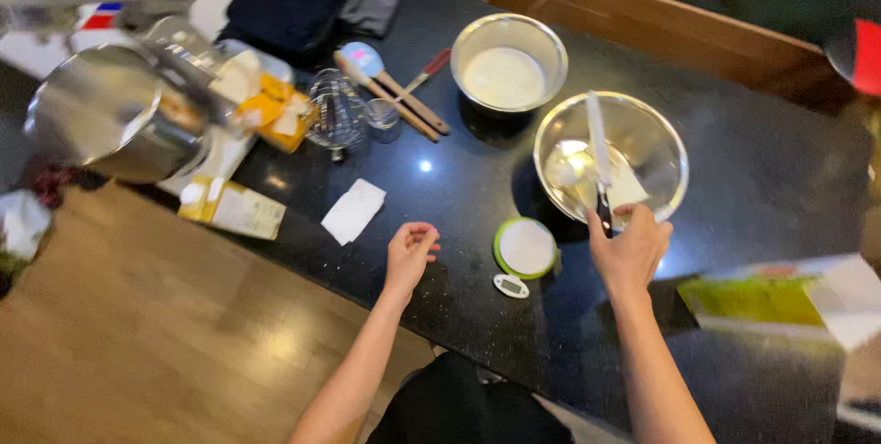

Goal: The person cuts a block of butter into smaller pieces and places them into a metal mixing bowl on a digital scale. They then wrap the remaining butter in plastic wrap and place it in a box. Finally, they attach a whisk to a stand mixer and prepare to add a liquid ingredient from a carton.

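Observation:
My right hand (630,249) grips the black handle of a knife (597,146) whose long blade reaches into a steel bowl (665,146). White lumps, perhaps butter, lie in that bowl under the blade. My left hand (409,251) hovers palm up over the black counter (771,178), fingers loosely curled, holding nothing. Between my hands sits a small round scale (526,249) with a green rim and a white top.
A second steel bowl (507,63) with white contents stands behind. Spatulas (390,86), a wire whisk (337,114) and a small glass lie at centre left. A stand mixer bowl (105,114), butter wrappers (234,210), a white paper (353,210) and a green-yellow packet (780,297) surround.

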